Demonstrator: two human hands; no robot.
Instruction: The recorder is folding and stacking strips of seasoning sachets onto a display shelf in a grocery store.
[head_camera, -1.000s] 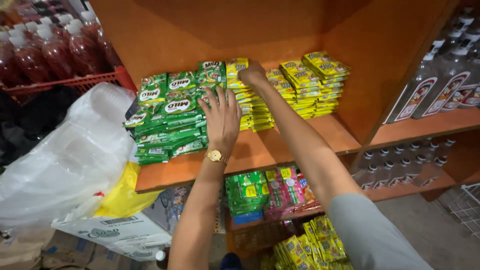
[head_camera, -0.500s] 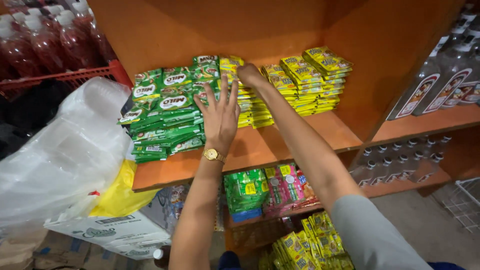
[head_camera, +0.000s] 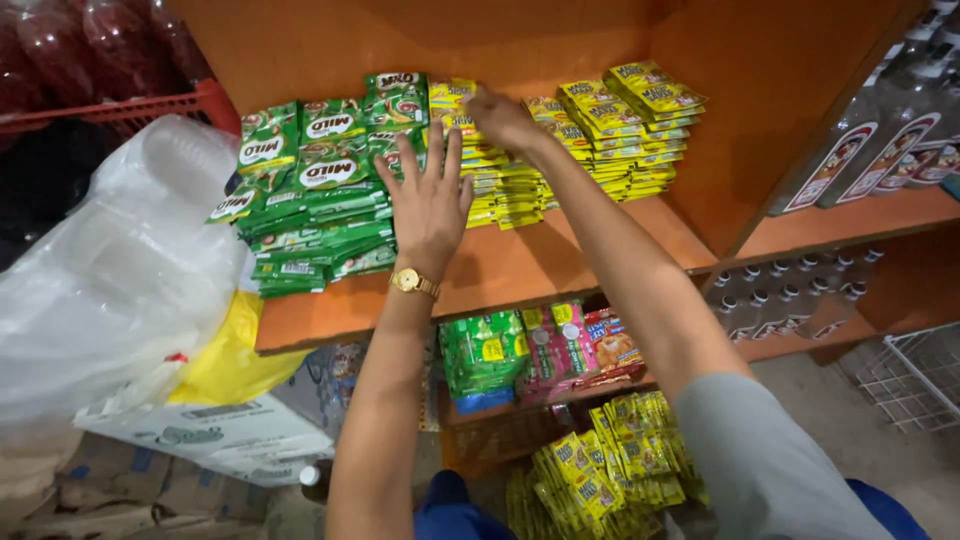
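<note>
On an orange wooden shelf lie piles of green sachets at the left and yellow sachets at the right. My left hand, a gold watch on its wrist, is spread flat with fingers apart against the right side of the green pile. My right hand reaches further back and rests on top of the middle yellow sachet stack; its fingers are partly hidden, so whether it grips a sachet is unclear.
A large clear plastic bag of cups bulges at the left over a yellow bag and a cardboard box. Bottles stand on the right shelves. Lower shelves hold more sachets. A white wire basket sits low right.
The view has shifted slightly. My left hand stays spread against the green pile; my right hand stays on the yellow stack at the back.
</note>
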